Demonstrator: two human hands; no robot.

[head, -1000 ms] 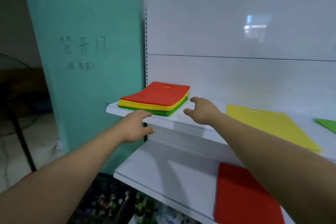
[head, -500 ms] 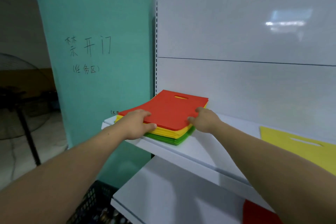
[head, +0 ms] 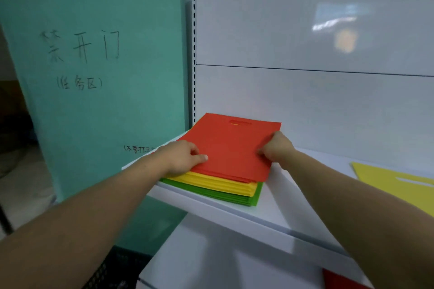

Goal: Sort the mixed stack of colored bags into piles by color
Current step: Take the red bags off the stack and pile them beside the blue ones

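A stack of flat bags lies at the left end of the upper white shelf (head: 234,211). Red bags (head: 231,148) are on top, yellow bags (head: 220,184) under them, green bags (head: 225,196) at the bottom. My left hand (head: 182,158) grips the left edge of the red layer, thumb on top. My right hand (head: 276,146) pinches the red layer at its right edge with curled fingers. A single yellow bag (head: 397,185) lies flat farther right on the same shelf.
A lower white shelf (head: 211,260) sticks out below, with a corner of a red bag (head: 340,280) at the bottom right. A teal panel (head: 98,77) with handwriting stands left of the shelf unit. A dark mesh basket (head: 110,272) sits on the floor.
Both hands moved from the shelf edge onto the stack and took hold of the red top layer at its left and right edges. The view moved closer and leftward.
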